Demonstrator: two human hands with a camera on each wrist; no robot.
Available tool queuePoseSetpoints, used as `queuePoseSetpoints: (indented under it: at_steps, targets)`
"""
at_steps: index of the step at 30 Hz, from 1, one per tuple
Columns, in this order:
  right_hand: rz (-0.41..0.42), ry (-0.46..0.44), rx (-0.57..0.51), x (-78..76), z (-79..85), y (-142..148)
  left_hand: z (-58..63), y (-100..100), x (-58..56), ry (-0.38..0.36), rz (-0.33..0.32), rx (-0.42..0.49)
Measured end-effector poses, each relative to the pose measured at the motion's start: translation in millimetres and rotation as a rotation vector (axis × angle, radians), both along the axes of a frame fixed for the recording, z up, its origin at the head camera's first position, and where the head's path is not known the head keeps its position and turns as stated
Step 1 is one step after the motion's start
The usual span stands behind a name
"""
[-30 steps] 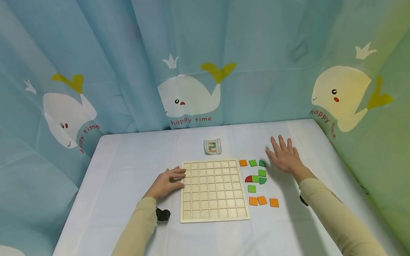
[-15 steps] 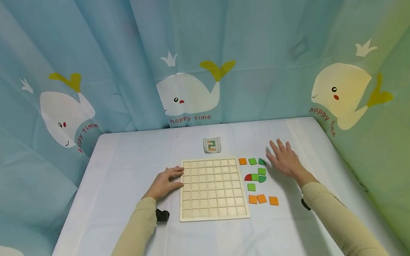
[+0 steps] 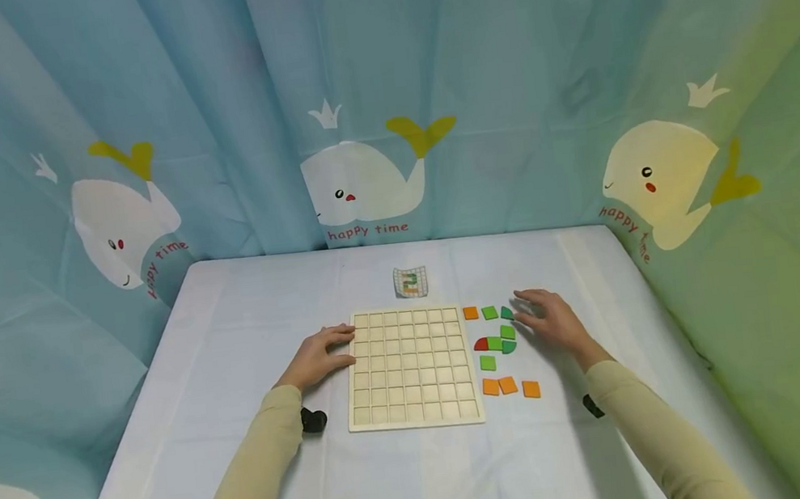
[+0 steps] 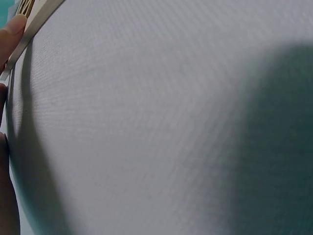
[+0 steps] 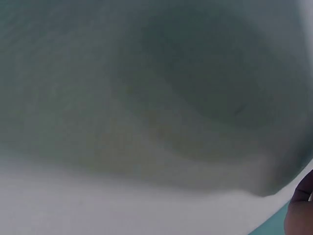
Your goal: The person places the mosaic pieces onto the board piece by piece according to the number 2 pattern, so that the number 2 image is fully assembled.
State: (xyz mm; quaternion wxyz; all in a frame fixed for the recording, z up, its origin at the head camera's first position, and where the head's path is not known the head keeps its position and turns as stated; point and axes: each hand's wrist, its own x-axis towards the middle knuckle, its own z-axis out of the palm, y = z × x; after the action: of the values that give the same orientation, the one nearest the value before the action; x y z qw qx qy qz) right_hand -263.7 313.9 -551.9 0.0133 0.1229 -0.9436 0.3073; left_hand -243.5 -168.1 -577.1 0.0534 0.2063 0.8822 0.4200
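A pale wooden grid board point(image 3: 411, 368) lies flat on the table, its squares bare. My left hand point(image 3: 311, 361) rests at its left edge with fairly straight fingers. In the left wrist view, the thumb point(image 4: 11, 36) touches the board's rim point(image 4: 39, 18). On the board's other side, my right hand point(image 3: 556, 324) hovers beside a dark green quarter-round tile point(image 3: 506, 313), fingers pointing left and bent a little. Whether a fingertip touches that tile I cannot tell. Below it lie a green square tile point(image 3: 507, 332), another dark green quarter-round tile point(image 3: 509, 347) and a red quarter-round tile point(image 3: 482, 345).
Behind the board lies a small printed pattern card point(image 3: 411, 282). Several orange square tiles point(image 3: 507, 385) sit lower right of the board, one more orange tile point(image 3: 470, 313) higher up. A whale-print curtain point(image 3: 517, 107) surrounds the white table point(image 3: 266, 296).
My right hand has moved left and turned toward the tiles, its spread fingers drawing closer together. The left hand stays at the board's edge. The whole view has shifted slightly.
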Motion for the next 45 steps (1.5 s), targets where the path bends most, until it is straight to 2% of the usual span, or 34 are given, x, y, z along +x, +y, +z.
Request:
queuePoseSetpoints:
  at_steps: [8, 16, 26, 39, 45]
  targets:
    - [0.012, -0.05, -0.026, -3.0, -3.4, -11, 0.6, 1, -2.1, -0.004, 0.003, -0.013]
    - [0.008, -0.015, 0.002, -2.9, -7.1, -17, 0.4, 1, -1.7, -0.019, 0.011, -0.014]
    - [0.043, 0.001, 0.015, -3.3, -5.8, -22, 2.7, 0, -1.2, -0.037, 0.002, 0.001]
    - [-0.062, -0.039, -0.038, -2.1, -7.8, -26, 4.0, 1, 1.0, -0.032, -0.007, -0.004]
    - [-0.046, -0.04, -0.036, -2.1, -7.8, -23, 5.3, 1, 1.2, -0.028, -0.012, 0.022]
